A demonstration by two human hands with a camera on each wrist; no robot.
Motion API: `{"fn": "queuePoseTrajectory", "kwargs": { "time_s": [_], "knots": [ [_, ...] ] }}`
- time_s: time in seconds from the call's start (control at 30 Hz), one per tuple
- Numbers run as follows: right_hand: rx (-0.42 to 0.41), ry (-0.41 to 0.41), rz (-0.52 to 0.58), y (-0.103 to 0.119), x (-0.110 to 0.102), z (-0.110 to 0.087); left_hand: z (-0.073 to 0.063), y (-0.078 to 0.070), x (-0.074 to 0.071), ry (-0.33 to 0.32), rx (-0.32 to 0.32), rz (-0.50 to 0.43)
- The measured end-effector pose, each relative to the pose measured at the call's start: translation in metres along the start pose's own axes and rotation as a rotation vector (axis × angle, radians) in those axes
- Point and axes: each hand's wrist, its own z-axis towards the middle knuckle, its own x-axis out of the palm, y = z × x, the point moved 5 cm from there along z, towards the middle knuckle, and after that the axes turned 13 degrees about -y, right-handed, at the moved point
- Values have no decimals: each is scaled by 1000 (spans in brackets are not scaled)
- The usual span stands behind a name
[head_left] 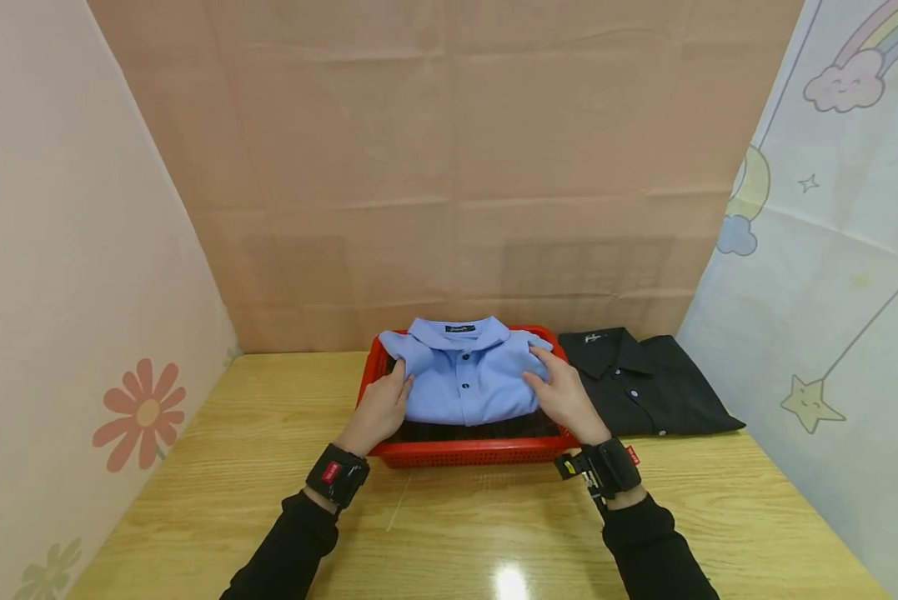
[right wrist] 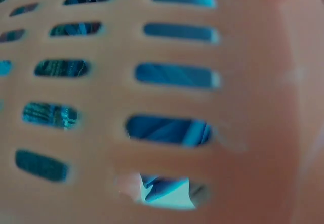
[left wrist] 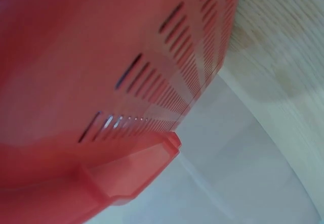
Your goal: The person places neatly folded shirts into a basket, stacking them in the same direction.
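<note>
A folded light-blue collared shirt (head_left: 464, 379) with dark buttons lies over the red plastic basket (head_left: 467, 452), its collar toward the back. My left hand (head_left: 379, 408) holds the shirt's left side, thumb and forefinger showing at its edge. On the opposite side my right hand (head_left: 564, 398) grips the cloth, with the thumb on top near the sleeve; the other fingers are mostly hidden. Dark material (head_left: 449, 432) shows inside the basket below the shirt's front edge. The slotted basket wall (left wrist: 152, 82) fills much of the left wrist view. Through slots in the right wrist view, blue cloth (right wrist: 174, 75) shows.
A folded black shirt (head_left: 662, 387) with pale buttons lies on the wooden table (head_left: 268, 433), right beside the basket. Behind stands a brown paper-covered wall (head_left: 449, 167). Patterned white panels (head_left: 66, 275) close in the left and right sides.
</note>
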Motion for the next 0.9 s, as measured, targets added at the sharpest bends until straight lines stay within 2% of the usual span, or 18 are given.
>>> {"fn": "queuePoseTrajectory", "kwargs": {
  "time_s": [0.13,0.33,0.53,0.77,0.9],
  "knots": [
    [14,21,-19,-2,0,-1,-1,1,2,9,7,14],
    [42,80,-45,-5,0,-2,-4,1,-1,-2,26,-13],
    [72,142,-71,-9,0,-3,-6,2,-3,14,9,-15],
    [71,180,-133,-13,-4,-5,-6,0,-5,14,-25,45],
    [83,202,-171,-16,-7,-6,-5,0,-8,-12,-54,108]
  ]
}}
